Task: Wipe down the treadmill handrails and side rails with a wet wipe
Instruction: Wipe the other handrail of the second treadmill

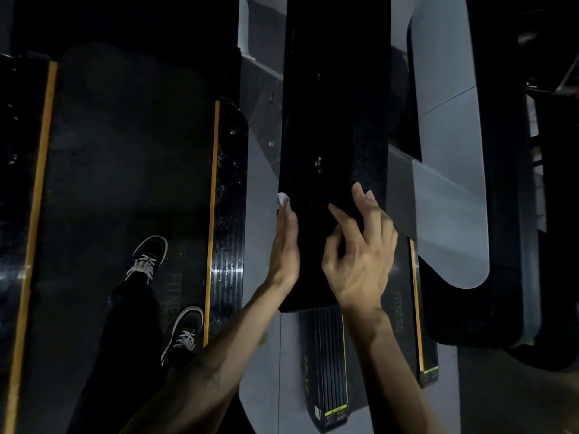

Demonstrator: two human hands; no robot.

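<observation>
Mid-wipe at frame centre: the left hand (285,245) presses the wet wipe (284,200) flat-fingered against the black handrail (326,120)'s left edge. The right hand (360,245) hovers loosely spread, empty. Side rails (230,214) probably remain.

Matt black handrail (319,183) with glossy streaks, soft white wet wipe (283,200), ribbed glossy black side rail (227,261), matt dark belt (125,167).
</observation>
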